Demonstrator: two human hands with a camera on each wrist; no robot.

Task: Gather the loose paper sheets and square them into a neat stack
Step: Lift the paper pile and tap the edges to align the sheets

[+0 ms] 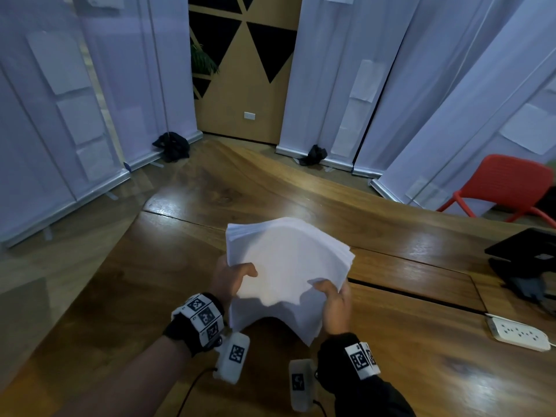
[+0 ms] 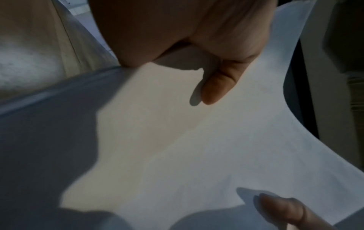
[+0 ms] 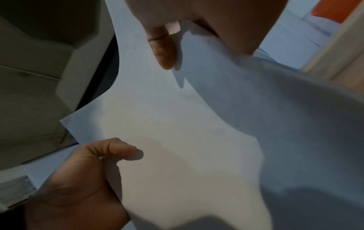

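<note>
A thick stack of white paper sheets [image 1: 285, 263] is held up above the wooden table [image 1: 421, 371], bowed upward in the middle, its far edges slightly fanned. My left hand [image 1: 233, 278] grips the stack's left side, thumb on top and fingers underneath. My right hand [image 1: 334, 302] grips the right side the same way. In the left wrist view the left thumb [image 2: 218, 87] presses on the paper stack [image 2: 197, 147], with the right thumb [image 2: 283, 208] at the lower edge. In the right wrist view the right thumb [image 3: 163, 51] lies on the paper stack [image 3: 177, 132], opposite the left hand [image 3: 78, 179].
A white power strip [image 1: 519, 334] lies on the table at the right, with a black device [image 1: 529, 257] behind it. A red chair [image 1: 505, 188] stands at the far right. White roll-up banners [image 1: 60, 115] ring the table.
</note>
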